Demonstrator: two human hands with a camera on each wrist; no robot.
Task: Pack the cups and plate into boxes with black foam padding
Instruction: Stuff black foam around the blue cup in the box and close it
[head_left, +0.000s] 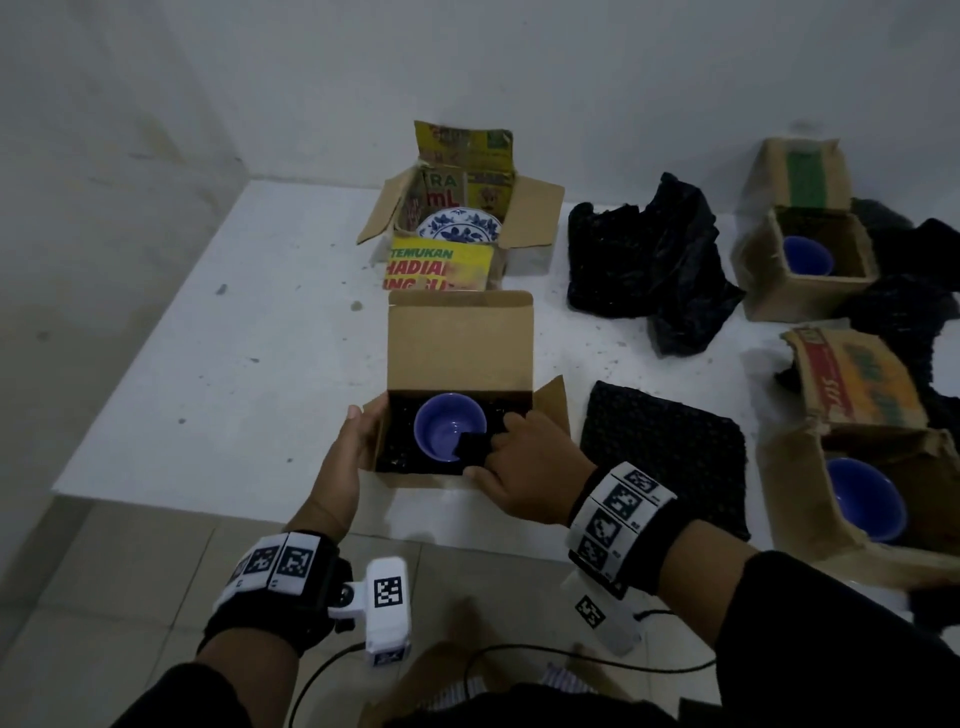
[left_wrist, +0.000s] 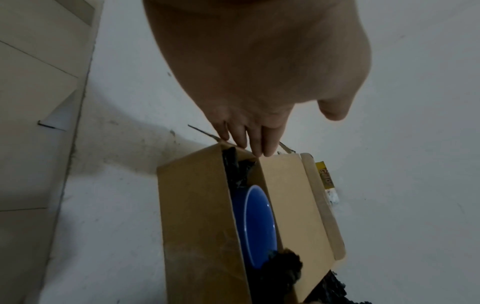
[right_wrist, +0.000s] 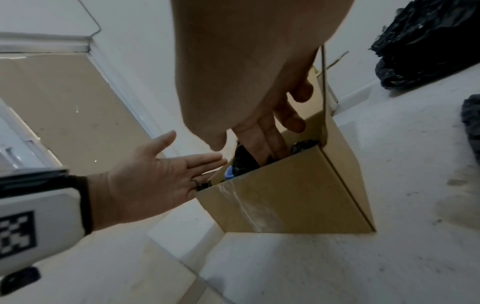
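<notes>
A plain cardboard box (head_left: 460, 340) stands at the near edge of the white platform, lid upright. Inside it a blue cup (head_left: 447, 426) sits upright, ringed by black foam. My left hand (head_left: 361, 431) lies flat with straight fingers against the box's left side flap (left_wrist: 197, 205). My right hand (head_left: 511, 447) reaches into the box's right side. Its straight fingers (right_wrist: 262, 148) press a small black foam piece (head_left: 474, 446) down beside the cup, overlapping its rim. At the back, a blue-and-white plate (head_left: 460, 227) lies in a printed box (head_left: 535, 218).
A crumpled black foam pile (head_left: 649, 260) and a flat foam sheet (head_left: 665, 447) lie right of the box. Two more open boxes, each with a blue cup (head_left: 808, 254) (head_left: 865, 499), stand at the far right. The platform's front edge (head_left: 208, 512) drops to tiled floor.
</notes>
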